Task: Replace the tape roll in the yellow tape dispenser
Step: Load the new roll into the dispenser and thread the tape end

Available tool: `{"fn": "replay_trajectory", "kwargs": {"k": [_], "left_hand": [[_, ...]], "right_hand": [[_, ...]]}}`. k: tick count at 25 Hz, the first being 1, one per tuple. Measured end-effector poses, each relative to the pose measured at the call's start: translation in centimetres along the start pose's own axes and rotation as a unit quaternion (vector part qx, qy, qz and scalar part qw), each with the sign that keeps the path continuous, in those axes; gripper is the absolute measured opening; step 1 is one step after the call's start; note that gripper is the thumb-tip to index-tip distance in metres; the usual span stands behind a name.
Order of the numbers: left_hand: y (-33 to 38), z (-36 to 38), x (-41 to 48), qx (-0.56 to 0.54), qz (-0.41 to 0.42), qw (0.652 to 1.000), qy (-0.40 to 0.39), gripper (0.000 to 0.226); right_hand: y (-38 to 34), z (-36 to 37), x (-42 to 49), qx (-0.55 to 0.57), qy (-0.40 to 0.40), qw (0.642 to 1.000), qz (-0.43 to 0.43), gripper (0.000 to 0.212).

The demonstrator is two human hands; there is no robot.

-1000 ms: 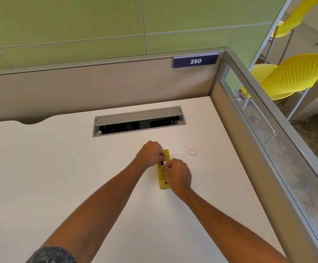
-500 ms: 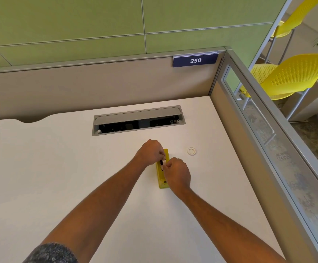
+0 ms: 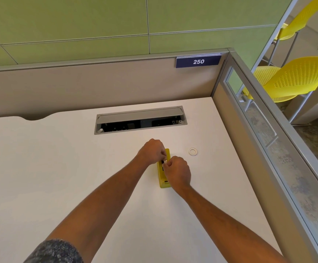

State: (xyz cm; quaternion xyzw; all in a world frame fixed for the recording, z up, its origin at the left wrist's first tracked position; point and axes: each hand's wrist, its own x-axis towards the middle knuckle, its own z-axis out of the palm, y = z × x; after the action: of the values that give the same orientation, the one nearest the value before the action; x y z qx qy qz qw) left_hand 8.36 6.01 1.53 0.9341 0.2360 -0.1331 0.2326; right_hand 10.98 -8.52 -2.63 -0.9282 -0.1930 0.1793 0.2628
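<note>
The yellow tape dispenser [image 3: 162,176] lies flat on the white surface [image 3: 59,177], its long side running away from the person, and both hands meet over its far half. The left hand [image 3: 152,151] is curled into a loose fist at the dispenser's far end, fingertips pinched down against the dark slot in its top. The right hand [image 3: 178,172] is likewise closed, knuckles up, covering the dispenser's right edge and pinching at the same spot, so that the two sets of fingertips touch or nearly touch. What they pinch is too small to make out; a pale sliver shows between them. The near end of the dispenser sticks out below the right hand's wrist. A small white ring, the tape roll [image 3: 193,151], lies flat on the surface to the right of the hands, apart from both. Beyond the left hand, a grey cable tray [image 3: 141,119] sits recessed in the surface with its lid raised.
</note>
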Motion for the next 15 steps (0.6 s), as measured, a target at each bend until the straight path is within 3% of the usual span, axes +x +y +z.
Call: {"fn": "replay_trajectory", "kwargs": {"k": [15], "left_hand": [[0.29, -0.36, -0.13, 0.029, 0.010, 0.999, -0.009, 0.022]], "right_hand": [[-0.57, -0.78, 0.56, -0.020, -0.012, 0.999, -0.028, 0.036]]}}
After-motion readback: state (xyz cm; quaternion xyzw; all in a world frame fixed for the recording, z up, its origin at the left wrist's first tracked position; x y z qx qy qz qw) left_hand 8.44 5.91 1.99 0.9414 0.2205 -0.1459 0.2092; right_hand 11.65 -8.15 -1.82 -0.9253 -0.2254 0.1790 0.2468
